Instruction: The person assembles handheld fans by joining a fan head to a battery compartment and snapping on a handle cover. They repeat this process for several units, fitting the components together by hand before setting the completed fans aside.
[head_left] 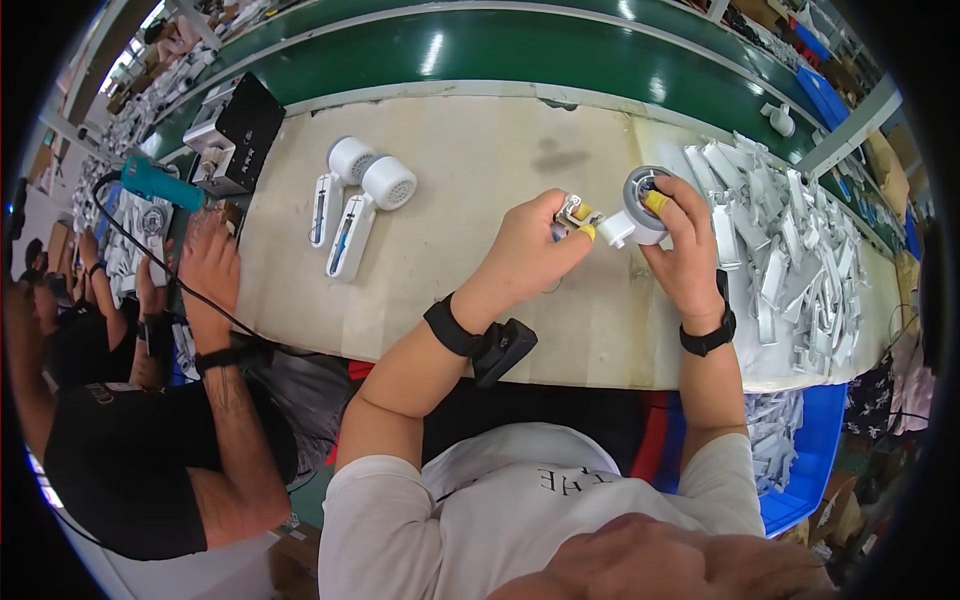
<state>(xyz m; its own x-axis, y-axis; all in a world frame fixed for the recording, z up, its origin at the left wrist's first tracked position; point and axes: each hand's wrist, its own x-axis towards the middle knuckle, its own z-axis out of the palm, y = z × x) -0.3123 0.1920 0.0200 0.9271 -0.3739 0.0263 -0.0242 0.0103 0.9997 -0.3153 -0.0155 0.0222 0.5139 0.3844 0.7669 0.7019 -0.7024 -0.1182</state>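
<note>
Over the workbench, my right hand (690, 245) is closed around a round white head with a grey ring (638, 190). A short white neck juts from the head toward my left hand (530, 245). That hand pinches a small part with a shiny metal look (572, 211), close to the neck; whether the two touch I cannot tell. Yellow covers show on some fingertips of both hands. To the left lie two white hair-dryer-shaped devices (389, 183), (350, 160) with round vented heads, their handles open along one side and wires showing inside.
A large heap of white plastic shells (780, 240) covers the bench's right end. Below it stands a blue bin (815, 455) of similar parts. At the left are a black box-shaped device (240, 135) and a co-worker's hand (212, 260) near a teal tool (160, 183). A green conveyor (480, 50) runs behind.
</note>
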